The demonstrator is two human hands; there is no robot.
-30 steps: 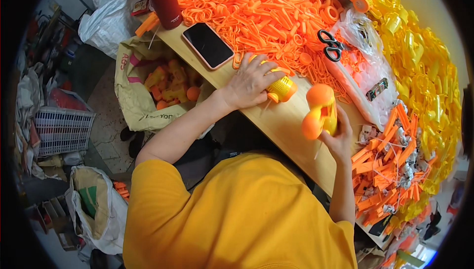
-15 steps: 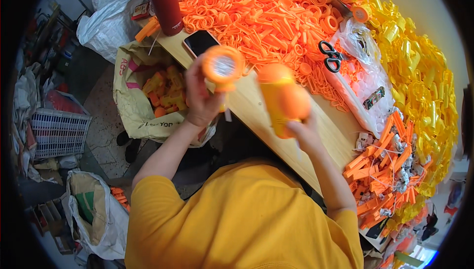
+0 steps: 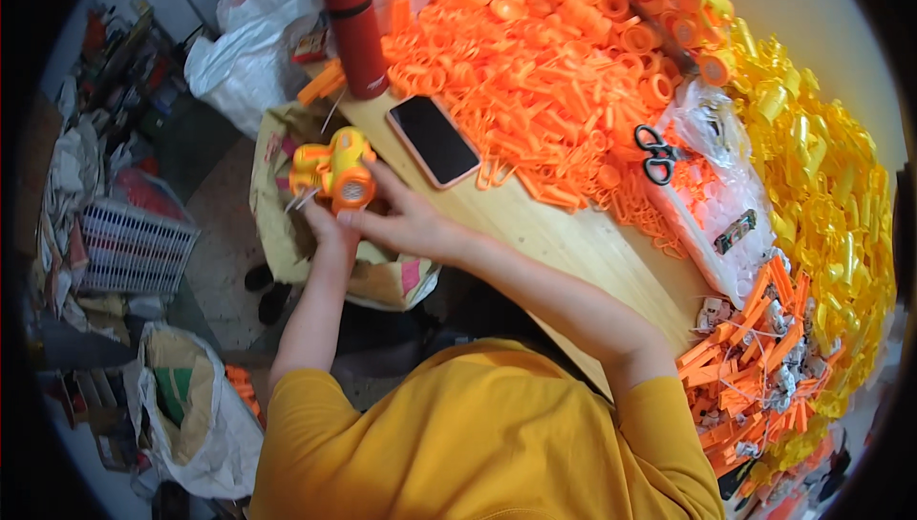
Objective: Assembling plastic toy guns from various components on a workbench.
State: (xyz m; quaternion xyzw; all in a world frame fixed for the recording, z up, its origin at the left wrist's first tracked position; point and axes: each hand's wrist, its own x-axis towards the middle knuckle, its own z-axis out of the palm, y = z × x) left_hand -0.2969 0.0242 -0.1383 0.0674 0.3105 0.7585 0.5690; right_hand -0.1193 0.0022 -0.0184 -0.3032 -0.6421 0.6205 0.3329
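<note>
Both my hands are together over the open mouth of a cream woven sack, around yellow and orange plastic pieces that look like toy flashlights. My left hand (image 3: 330, 226) is below, closed under one piece (image 3: 309, 169), its fingers mostly hidden. My right hand (image 3: 409, 218) reaches across from the right. Its thumb and fingers lie on either side of the round orange end of a second toy flashlight (image 3: 348, 162). White strips hang by the left hand. The sack (image 3: 271, 224) stands beside the table's left edge.
A wooden table (image 3: 573, 233) carries a phone (image 3: 435, 141), a red bottle (image 3: 355, 38), a heap of orange parts (image 3: 535, 90) and black-handled scissors (image 3: 656, 154). Yellow parts (image 3: 831, 205) pile up at right, with orange strips (image 3: 755, 358) nearer. A plastic basket (image 3: 138, 243) and white sack (image 3: 205, 424) stand left.
Both hands, with the toy flashlights, have moved left from above the table edge to over the sack. My right hand has crossed over to join the left. The view has shifted slightly.
</note>
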